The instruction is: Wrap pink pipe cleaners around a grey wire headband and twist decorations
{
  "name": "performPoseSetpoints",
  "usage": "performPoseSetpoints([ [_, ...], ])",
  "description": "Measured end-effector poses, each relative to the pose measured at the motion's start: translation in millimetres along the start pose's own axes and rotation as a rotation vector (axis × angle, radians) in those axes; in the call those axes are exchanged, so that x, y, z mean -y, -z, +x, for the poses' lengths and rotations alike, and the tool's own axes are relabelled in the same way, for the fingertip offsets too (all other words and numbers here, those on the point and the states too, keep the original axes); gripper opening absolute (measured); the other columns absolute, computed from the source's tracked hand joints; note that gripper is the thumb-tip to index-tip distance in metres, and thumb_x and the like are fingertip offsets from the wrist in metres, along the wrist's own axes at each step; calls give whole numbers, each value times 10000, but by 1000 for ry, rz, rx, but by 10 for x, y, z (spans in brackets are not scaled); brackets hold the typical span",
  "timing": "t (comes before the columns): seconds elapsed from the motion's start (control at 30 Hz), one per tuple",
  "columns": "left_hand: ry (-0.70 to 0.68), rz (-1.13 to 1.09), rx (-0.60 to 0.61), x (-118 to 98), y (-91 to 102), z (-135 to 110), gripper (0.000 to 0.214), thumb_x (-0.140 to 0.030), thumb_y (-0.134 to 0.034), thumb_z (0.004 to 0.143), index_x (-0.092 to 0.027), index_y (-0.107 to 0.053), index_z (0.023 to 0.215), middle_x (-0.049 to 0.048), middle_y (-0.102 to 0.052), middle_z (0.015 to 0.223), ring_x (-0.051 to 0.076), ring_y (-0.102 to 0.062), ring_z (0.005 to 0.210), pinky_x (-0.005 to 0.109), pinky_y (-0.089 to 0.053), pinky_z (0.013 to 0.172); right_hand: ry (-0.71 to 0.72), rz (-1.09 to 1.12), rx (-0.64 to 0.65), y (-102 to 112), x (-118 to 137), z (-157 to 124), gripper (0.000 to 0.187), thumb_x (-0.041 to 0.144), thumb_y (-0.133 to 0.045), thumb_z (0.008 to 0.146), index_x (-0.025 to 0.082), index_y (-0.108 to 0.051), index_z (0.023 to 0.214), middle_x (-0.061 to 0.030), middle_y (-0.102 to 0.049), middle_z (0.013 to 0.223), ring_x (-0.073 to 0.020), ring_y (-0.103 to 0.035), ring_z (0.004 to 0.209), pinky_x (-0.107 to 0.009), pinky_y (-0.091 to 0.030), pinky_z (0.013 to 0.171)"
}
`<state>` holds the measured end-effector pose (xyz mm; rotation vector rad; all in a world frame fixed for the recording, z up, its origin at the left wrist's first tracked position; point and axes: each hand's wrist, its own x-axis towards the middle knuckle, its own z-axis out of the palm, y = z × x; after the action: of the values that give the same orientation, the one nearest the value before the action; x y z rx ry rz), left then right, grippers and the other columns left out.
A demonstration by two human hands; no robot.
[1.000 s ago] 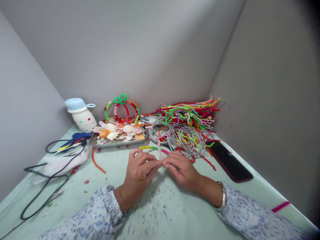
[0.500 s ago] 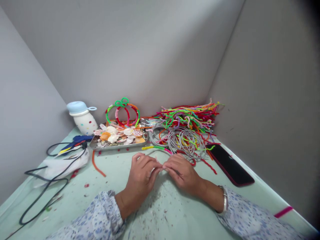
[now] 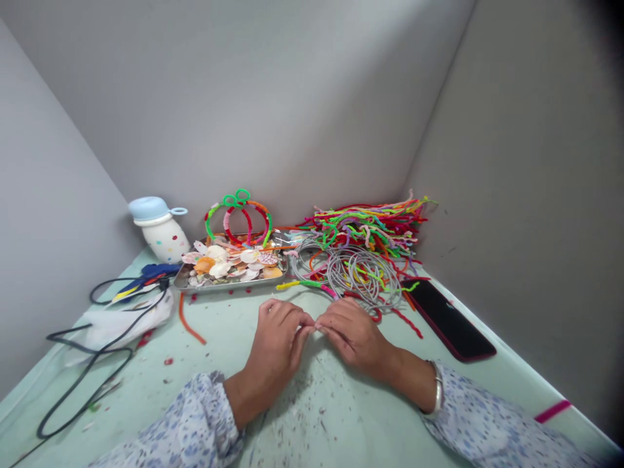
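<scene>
My left hand [image 3: 280, 335] and my right hand [image 3: 353, 335] meet above the middle of the table, thumbs and forefingers pinched together with the tips almost touching. Whatever sits between those fingertips is too small to make out. Just behind my hands, a strip wrapped in yellow, green and pink pipe cleaner [image 3: 312, 285] curves down to my right hand's knuckles; whether the hand holds its end is hidden. Beyond lie loose coils of grey wire [image 3: 363, 276] and a heap of colourful pipe cleaners [image 3: 370, 224].
A metal tray of seashells [image 3: 229, 263] stands at the back, with pipe-cleaner-wrapped rings [image 3: 238, 221] upright over it. On the left are a white bottle [image 3: 166, 240], a black cable [image 3: 92, 351] and an orange pipe cleaner [image 3: 188, 322]. A phone [image 3: 451, 318] lies right.
Both hands stay pinched in nearly the same place. The yellow, green and pink wrapped strip has shifted very slightly.
</scene>
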<state>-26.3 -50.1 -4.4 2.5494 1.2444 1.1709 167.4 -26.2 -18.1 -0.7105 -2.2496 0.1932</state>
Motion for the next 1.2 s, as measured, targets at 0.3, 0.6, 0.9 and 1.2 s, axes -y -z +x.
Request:
performPoseSetpoints([
  [0.3, -2, 32, 25, 35, 11, 12, 78, -195, -530, 930, -206, -607, 916, 16, -644, 865, 180, -559, 848, 412, -316, 905, 11, -25, -27, -3, -26, -9, 162, 220, -482, 961, 172, -630, 918, -49, -654, 803, -178, -549, 775, -342, -370, 752],
  [0.6, 0, -16, 45, -28, 35, 18, 99, -163, -503, 925, -180, -585, 872, 24, -623, 824, 180, -536, 813, 405, -333, 872, 42, -59, -24, -11, -22, -15, 160, 209, -481, 953, 171, -634, 925, -51, -657, 804, -184, -544, 782, -357, -368, 759],
  [0.9, 12, -48, 123, 23, 73, 85, 127, -209, -483, 943, -190, -601, 901, 28, -629, 859, 190, -533, 850, 407, -327, 889, 36, -65, -49, 6, -41, -3, 171, 199, -466, 957, 172, -630, 920, -52, -652, 798, -182, -539, 776, -362, -365, 767],
  [1.2, -5, 12, 120, 33, 40, 83, 167, -197, -457, 945, -170, -592, 851, 37, -611, 810, 192, -511, 796, 406, -336, 843, 62, -84, -41, 4, -52, -13, 143, 160, -485, 938, 174, -627, 949, -47, -666, 823, -186, -562, 812, -372, -371, 791],
])
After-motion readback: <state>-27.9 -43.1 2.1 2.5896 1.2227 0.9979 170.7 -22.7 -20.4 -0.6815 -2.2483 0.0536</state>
